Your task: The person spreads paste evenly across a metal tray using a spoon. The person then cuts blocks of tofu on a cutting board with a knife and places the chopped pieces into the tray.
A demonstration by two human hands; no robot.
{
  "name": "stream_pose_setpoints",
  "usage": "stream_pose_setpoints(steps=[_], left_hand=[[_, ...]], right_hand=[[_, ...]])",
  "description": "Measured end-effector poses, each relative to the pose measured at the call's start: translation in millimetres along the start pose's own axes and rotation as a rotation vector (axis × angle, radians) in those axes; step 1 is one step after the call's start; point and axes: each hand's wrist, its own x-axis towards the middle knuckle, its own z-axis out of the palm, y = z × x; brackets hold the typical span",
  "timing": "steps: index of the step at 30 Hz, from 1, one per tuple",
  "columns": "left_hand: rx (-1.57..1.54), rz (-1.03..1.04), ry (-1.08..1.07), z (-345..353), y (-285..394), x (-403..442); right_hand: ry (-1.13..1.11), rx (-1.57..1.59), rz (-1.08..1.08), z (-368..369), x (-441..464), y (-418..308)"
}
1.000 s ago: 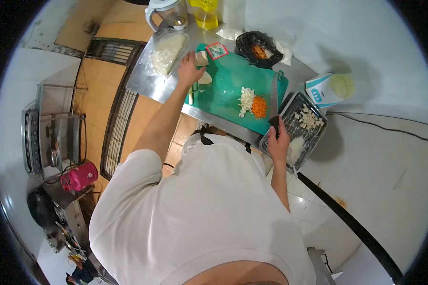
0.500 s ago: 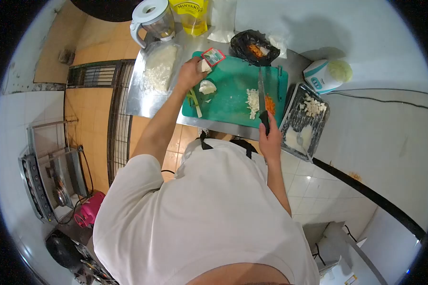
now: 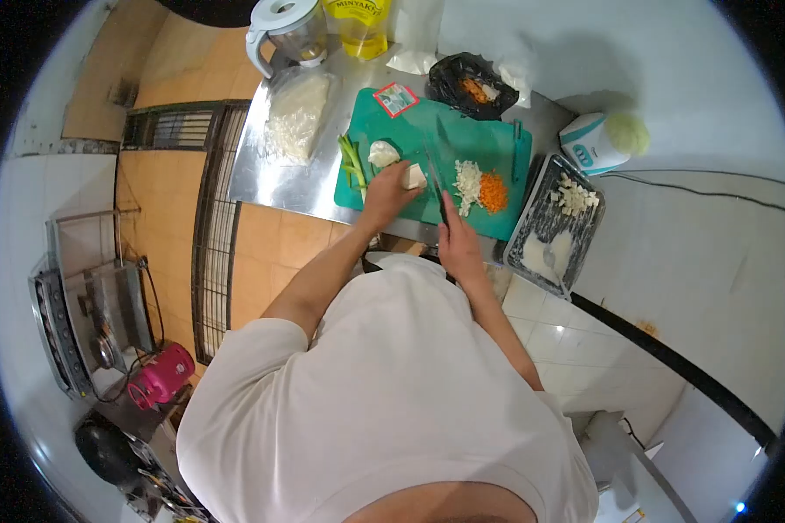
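Observation:
My left hand point(image 3: 387, 197) is closed on a pale white food block point(image 3: 414, 177), holding it against the green cutting board point(image 3: 449, 131). A kitchen knife point(image 3: 434, 173) is gripped by its black handle in my right hand point(image 3: 460, 246). Its blade points away from me, just right of the block; whether they touch I cannot tell. A second white chunk point(image 3: 383, 154) lies beyond my left fingers. Green onion stalks point(image 3: 352, 163) rest at the board's left. Chopped white bits point(image 3: 467, 186) and diced carrot point(image 3: 494, 192) sit in piles right of the knife.
A metal tray point(image 3: 532, 223) with white cubes and white powder stands at the right. Behind the board are a red-edged packet point(image 3: 396, 99) and a black plastic bag point(image 3: 449, 80). A clear bag point(image 3: 298, 118), blender jug point(image 3: 300, 42) and yellow oil pouch point(image 3: 360, 26) stand at left.
My left hand has brought the white block from beside the packet down to the board's near middle. The knife in my right hand has moved left, from over the carrot to beside the block.

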Motion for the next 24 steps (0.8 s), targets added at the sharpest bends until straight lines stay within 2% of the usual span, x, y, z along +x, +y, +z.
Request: stream_pose_setpoints(steps=[3,6,10,24], left_hand=[[-0.105,-0.039,-0.004,-7.6,-5.2,-2.3],[-0.224,-0.140,-0.004,-8.1,-4.8,-8.1],[-0.321,-0.265,0.047,-7.8,5.6,-14.2],[-0.294,-0.278,0.086,-7.4,9.8,-16.6]], right_hand=[[0.044,0.010,-0.146,6.1,2.0,5.2],[-0.109,-0.063,-0.053,1.2,0.4,5.8],[-0.129,-0.079,-0.130,1.2,-4.9,15.4],[-0.179,-0.148,-0.164,7.8,-10.7,33.1]])
